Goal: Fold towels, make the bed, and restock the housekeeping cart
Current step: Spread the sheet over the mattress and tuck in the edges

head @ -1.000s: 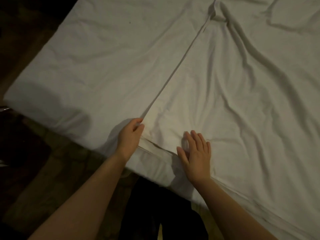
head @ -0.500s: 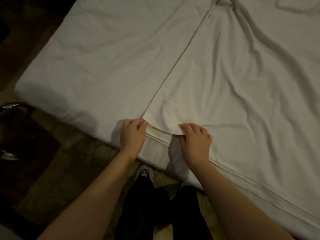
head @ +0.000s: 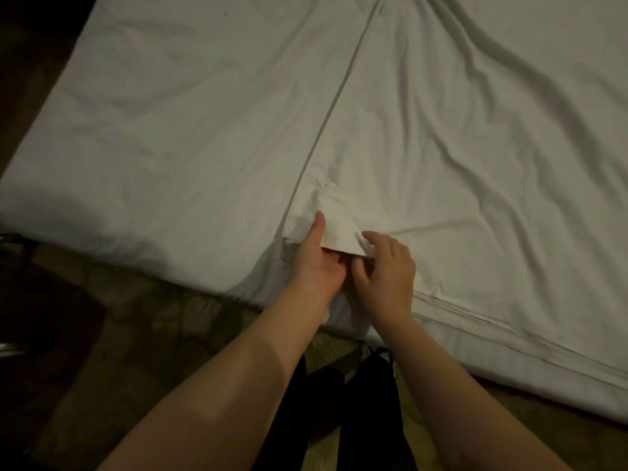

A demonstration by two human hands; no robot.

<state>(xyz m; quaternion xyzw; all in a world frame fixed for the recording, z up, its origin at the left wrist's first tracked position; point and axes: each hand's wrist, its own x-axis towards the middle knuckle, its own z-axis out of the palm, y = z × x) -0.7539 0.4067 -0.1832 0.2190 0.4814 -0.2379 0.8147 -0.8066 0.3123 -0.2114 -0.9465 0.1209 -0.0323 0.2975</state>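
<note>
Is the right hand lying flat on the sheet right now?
No, the right hand curls its fingers round the corner of the sheet, beside the left hand.

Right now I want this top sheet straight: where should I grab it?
Take the top sheet by its near corner, from the bed edge beside you, fingers under, thumb on top: that corner is lifted clear, as the left hand holds it.

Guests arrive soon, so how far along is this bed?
Done: the bottom sheet lies spread and fairly smooth. In hand: the left hand and right hand pinch the near corner of the top sheet. Left: the top sheet is wrinkled and covers only the right side, so it likely needs pulling across and smoothing.
</note>
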